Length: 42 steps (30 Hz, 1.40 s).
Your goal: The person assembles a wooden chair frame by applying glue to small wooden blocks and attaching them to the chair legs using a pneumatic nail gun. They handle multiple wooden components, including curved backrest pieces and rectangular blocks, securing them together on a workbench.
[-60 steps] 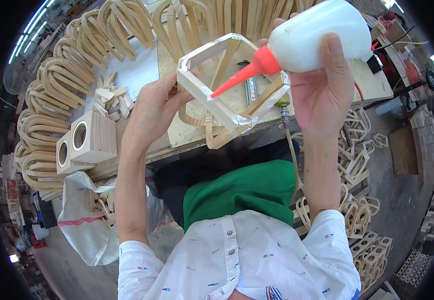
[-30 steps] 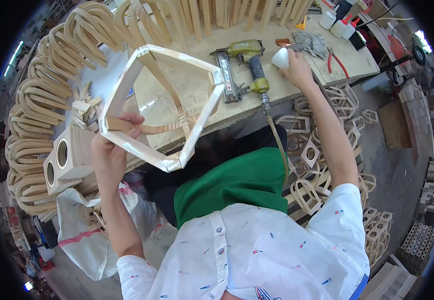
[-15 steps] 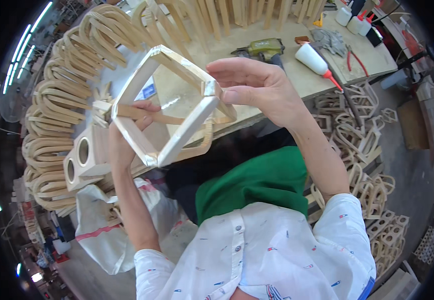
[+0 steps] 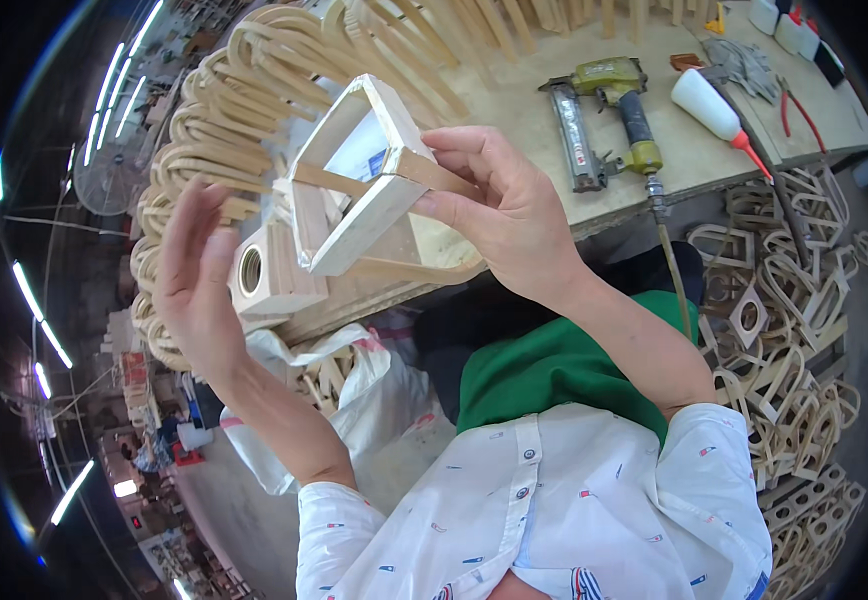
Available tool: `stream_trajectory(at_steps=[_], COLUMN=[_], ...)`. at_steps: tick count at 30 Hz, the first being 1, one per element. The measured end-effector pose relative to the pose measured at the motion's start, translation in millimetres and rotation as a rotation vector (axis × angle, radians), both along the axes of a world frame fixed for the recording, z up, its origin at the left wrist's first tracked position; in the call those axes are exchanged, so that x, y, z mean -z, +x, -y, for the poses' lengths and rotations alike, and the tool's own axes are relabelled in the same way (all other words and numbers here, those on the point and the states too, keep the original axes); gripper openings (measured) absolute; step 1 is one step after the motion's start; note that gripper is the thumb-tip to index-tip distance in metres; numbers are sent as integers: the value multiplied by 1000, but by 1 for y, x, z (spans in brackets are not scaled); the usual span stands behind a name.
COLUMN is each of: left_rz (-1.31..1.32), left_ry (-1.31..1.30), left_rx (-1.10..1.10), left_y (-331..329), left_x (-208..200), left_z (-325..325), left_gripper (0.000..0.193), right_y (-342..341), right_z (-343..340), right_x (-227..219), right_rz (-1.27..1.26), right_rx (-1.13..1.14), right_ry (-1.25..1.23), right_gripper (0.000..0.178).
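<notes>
My right hand (image 4: 499,205) grips a pale, many-sided wooden frame (image 4: 366,228) by its right side, thumb below and fingers behind. The frame is tilted above the workbench (image 4: 614,205), with a thin slat running across its opening and a curved piece below. Off to the left, my left hand (image 4: 197,285) is raised and holds nothing, its fingers stretched and apart from the frame. Just beyond that hand sits a wooden block with a round hole (image 4: 279,278).
Bent wooden strips (image 4: 254,75) line the bench's far and left sides. A green air nail gun (image 4: 609,78) with hose, a white glue bottle (image 4: 704,103), and red-handled pliers (image 4: 804,118) lie to the right. A white sack (image 4: 384,400) stands below; wooden frames (image 4: 754,325) are piled right.
My left hand has let go of the frame and moved left. My right hand has closed on the frame, which has turned. The view has shifted left.
</notes>
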State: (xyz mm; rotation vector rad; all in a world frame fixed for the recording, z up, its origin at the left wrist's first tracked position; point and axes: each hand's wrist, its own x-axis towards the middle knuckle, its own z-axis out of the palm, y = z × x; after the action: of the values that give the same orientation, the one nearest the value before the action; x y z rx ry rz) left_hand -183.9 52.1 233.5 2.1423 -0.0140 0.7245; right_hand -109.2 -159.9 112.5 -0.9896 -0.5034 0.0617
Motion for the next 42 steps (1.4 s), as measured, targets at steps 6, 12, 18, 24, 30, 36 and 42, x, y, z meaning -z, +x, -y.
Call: stream_trajectory(at_steps=[6,12,18,24,30,36,42], left_rz=[-336,-334,-337,-320,-312,-287,-266], left_ry=[203,-26,-95,-71,-82,-119,-63], left_rx=[221,253,299,347,308,257,244], left_y=[7,4,-1,-1,0,-2,-1], left_x=[1,9,11,11,14,14,15], left_z=[69,68,64,58,61,76,82], left_gripper=[50,52,54,49,49,45,42], right_y=[-20,-30,-36,-36,-33,-31,-31], right_z=[-4,-9,-8,-5,-8,-9,-7], right_x=[-6,0,5,10,15,18,16], right_rz=[111,158,178,207,213,193,151], right_rx=[159,210,236,213,211,201,192], right_ry=[-179,-135,-134,-126,-77,8,21], right_gripper=[41,44,42,39,39,41,40])
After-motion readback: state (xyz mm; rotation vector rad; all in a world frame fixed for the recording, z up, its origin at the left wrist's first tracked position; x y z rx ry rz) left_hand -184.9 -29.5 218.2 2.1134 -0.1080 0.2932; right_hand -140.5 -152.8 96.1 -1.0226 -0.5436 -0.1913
